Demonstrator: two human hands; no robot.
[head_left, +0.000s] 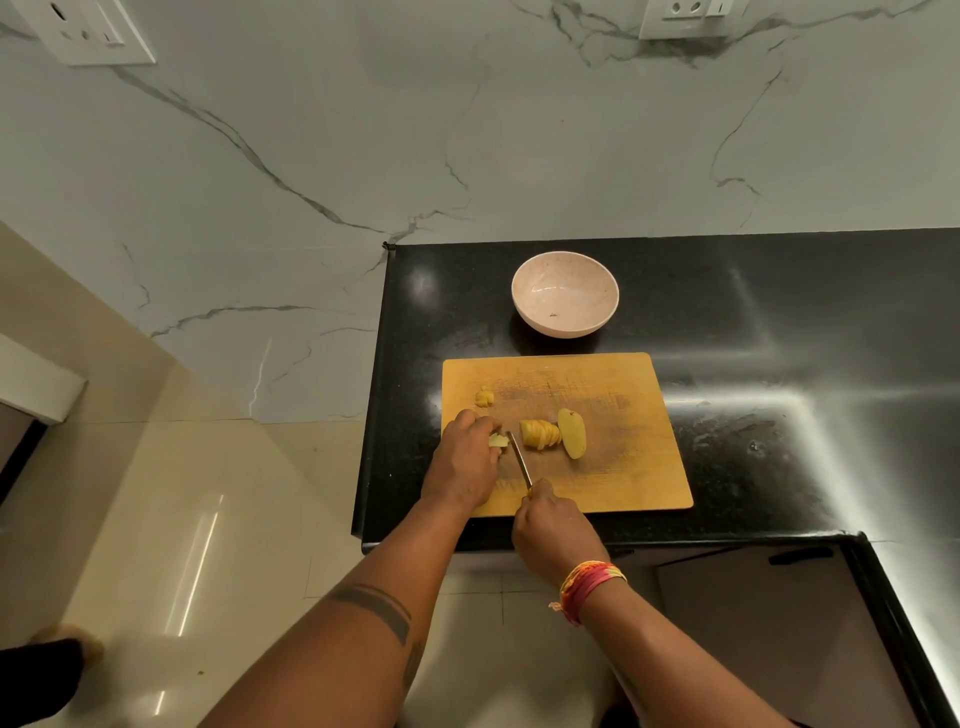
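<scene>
The left hand (465, 462) sits at the left of the chopping board (628, 467), its fingers curled down and clamped on a small pale potato piece (497, 441) near the board's left edge. A little heap of cut bits (484, 398) lies just beyond that hand.

The knife (519, 460) stands immediately right of the piece, blade edge down and tip pointing away from the person. The right hand (553, 525) has its fingers wrapped tight round the handle, which is hidden inside the grip.

**Assessment:** the step in hand is slicing the last of this piece. The remnant is short, so the left fingertips should stay tucked back and the blade should come straight down, clear of them.

Further right lie a row of slices (540, 434), yellow and leaning together, and a potato half (572, 434) lying flat. A pink bowl (565, 331) stands beyond the board on the black desk (779, 312).
</scene>
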